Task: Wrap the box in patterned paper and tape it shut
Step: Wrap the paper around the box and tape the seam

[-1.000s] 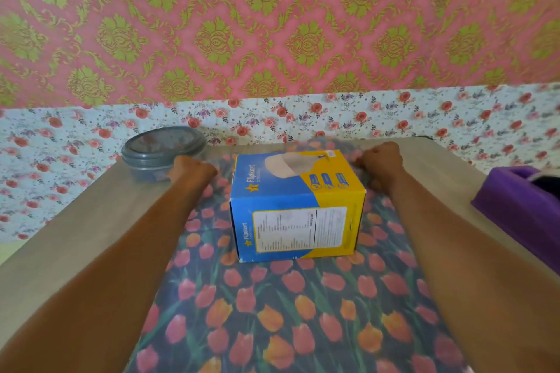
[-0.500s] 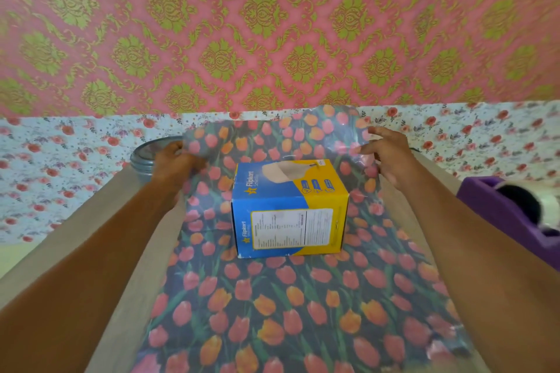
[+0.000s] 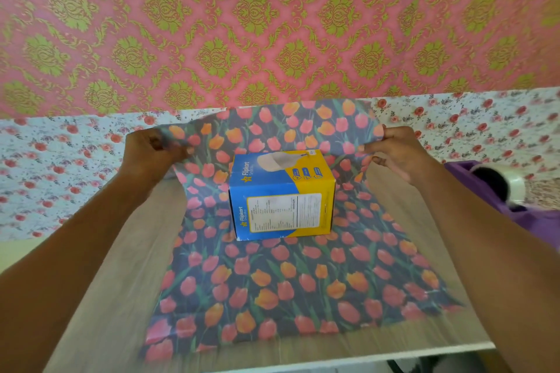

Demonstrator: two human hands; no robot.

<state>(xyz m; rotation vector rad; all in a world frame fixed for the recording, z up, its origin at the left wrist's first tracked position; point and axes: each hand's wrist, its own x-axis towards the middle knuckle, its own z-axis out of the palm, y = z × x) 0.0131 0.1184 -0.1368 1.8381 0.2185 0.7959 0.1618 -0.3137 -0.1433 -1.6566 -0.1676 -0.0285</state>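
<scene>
A blue and yellow box stands on a sheet of dark wrapping paper with pink and orange tulips, which lies on the wooden table. The sheet's far part is raised upright behind the box. My left hand pinches the raised paper at its far left edge. My right hand pinches it at the far right edge. Both hands are level with the box top, one on each side of it.
A purple tape dispenser with a roll of clear tape sits at the table's right edge. Behind the table hangs floral cloth under a pink and green patterned wall. The table's near edge runs along the bottom.
Both hands have lifted the paper's far part from flat on the table to upright behind the box. The grey lidded container at the far left is now hidden.
</scene>
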